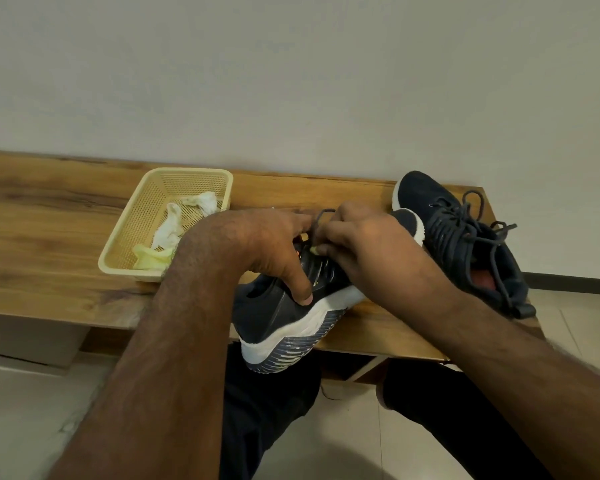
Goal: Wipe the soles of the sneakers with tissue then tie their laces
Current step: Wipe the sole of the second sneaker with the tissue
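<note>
A dark navy sneaker (pixel 278 317) with a white midsole lies tilted on the front edge of the wooden bench (pixel 49 209), heel toward me and its striped sole partly showing. My left hand (pixel 274 247) rests over its upper, thumb pressed on the side. My right hand (pixel 361 244) pinches a dark lace (pixel 321 216) that loops up between both hands. The second navy sneaker (pixel 465 244) stands upright to the right, its laces loose. Fingers hide the eyelets of the near shoe.
A yellow plastic basket (pixel 132 233) holding crumpled white and yellowish tissues (pixel 174 230) sits on the bench to the left. A pale wall rises behind. My knees in dark trousers (pixel 267 393) are under the bench edge on a tiled floor.
</note>
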